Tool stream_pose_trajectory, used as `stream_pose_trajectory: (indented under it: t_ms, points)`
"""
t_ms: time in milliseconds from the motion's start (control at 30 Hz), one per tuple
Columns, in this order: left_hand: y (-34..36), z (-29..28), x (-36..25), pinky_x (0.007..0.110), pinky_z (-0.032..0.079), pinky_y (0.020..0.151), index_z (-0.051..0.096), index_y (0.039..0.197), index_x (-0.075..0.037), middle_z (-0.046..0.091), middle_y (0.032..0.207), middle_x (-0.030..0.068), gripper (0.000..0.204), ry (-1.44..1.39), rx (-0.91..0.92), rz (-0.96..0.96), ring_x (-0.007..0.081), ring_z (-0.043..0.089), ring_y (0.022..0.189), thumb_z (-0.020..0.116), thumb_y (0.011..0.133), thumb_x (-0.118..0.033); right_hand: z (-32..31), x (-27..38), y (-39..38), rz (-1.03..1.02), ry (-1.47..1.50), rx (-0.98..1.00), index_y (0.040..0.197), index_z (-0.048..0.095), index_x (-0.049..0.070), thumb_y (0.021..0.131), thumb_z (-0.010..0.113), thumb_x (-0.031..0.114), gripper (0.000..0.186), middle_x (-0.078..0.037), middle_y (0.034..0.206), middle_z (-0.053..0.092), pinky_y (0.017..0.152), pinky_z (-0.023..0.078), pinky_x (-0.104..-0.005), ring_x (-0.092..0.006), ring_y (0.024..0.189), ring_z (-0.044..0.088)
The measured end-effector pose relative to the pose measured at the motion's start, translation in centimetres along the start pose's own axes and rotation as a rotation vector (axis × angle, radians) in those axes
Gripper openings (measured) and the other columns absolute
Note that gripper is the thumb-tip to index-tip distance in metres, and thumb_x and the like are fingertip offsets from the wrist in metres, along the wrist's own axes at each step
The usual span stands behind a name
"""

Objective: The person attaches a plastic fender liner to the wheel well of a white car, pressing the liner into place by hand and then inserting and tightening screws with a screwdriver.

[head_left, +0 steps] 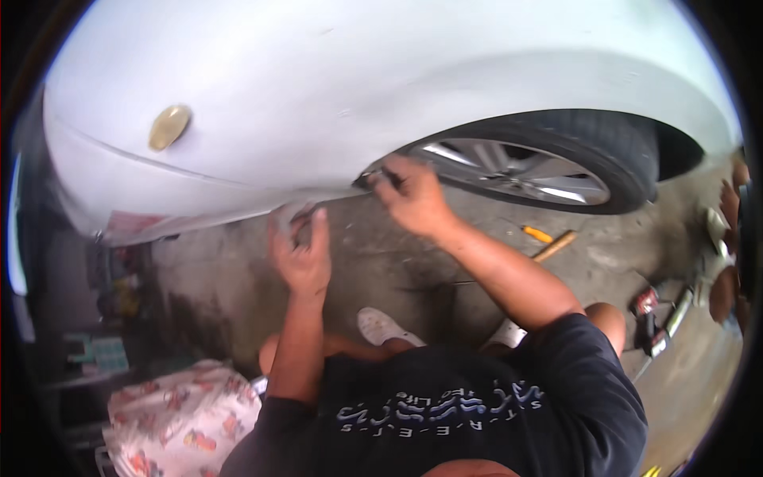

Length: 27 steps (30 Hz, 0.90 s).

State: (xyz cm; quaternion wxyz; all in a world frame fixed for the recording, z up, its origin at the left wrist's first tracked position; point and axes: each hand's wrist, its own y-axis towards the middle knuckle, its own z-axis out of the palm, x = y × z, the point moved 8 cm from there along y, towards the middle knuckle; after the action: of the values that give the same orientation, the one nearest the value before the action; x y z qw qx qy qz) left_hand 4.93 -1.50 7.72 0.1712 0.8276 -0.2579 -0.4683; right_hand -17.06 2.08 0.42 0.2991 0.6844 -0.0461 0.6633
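Note:
A white car body panel (262, 119) spans the upper part of the head view, its lower edge running to the wheel arch. My right hand (417, 199) is at the corner where this edge meets the arch, beside the wheel (517, 171). Its fingers are curled in a pinch near a small dark spot; what they grip is too blurred to make out. Just under the panel's lower edge, my left hand (302, 258) is raised with thumb and fingers apart and seemingly nothing between them. Motion smears its fingertips. A beige oval piece (170, 127) sits on the panel at left.
On the concrete floor, right of my right forearm, lie a yellow handle (537, 234) and a wooden handle (555, 246). A red and black tool (648, 302) lies farther right. A patterned cloth-covered object (183, 413) stands at lower left. Another person's limbs (727, 262) show at the right rim.

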Motion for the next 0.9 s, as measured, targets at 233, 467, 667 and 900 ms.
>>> stream_pose_trajectory:
  t_ms: [233,467,667,900]
  points:
    - [1.7,0.5,-1.8,0.032,0.061,0.086,0.072,0.109,0.003,0.071,0.109,0.0110,0.018,0.158,0.124,-0.055,0.0197,0.073,0.097,0.081,0.094,-0.001,2.1,1.0,0.5,0.003,-0.012,0.014,0.096,0.057,0.003,0.092,0.072,0.009,0.016,-0.017,0.073,0.067,0.064,0.054,-0.0488,-0.0414,0.071,0.071]
    - [2.0,1.8,-2.2,0.033,0.059,0.079,0.072,0.100,0.003,0.074,0.090,0.0107,0.025,0.437,0.052,0.121,0.0186,0.074,0.082,0.090,0.089,-0.012,0.5,0.3,1.3,-0.051,-0.007,-0.060,0.100,0.061,0.004,0.091,0.072,0.008,0.015,-0.021,0.087,0.071,0.072,0.055,-0.0535,-0.0453,0.085,0.071]
    - [1.7,1.9,-1.5,0.032,0.055,0.073,0.072,0.095,0.000,0.075,0.086,0.0074,0.026,0.565,0.014,0.173,0.0164,0.069,0.074,0.091,0.088,-0.016,1.3,-0.2,1.5,-0.075,-0.090,-0.021,0.104,0.064,0.005,0.091,0.072,0.010,0.016,-0.020,0.094,0.072,0.076,0.056,-0.0560,-0.0455,0.089,0.071]
    - [1.7,1.4,-1.1,0.041,0.053,0.070,0.070,0.090,-0.002,0.072,0.084,0.0127,0.030,0.553,-0.009,0.127,0.0289,0.067,0.073,0.094,0.083,-0.018,1.9,1.4,2.1,-0.231,-0.197,0.100,0.110,0.071,0.007,0.090,0.067,0.006,0.021,-0.016,0.099,0.074,0.080,0.059,-0.0539,-0.0414,0.095,0.073]
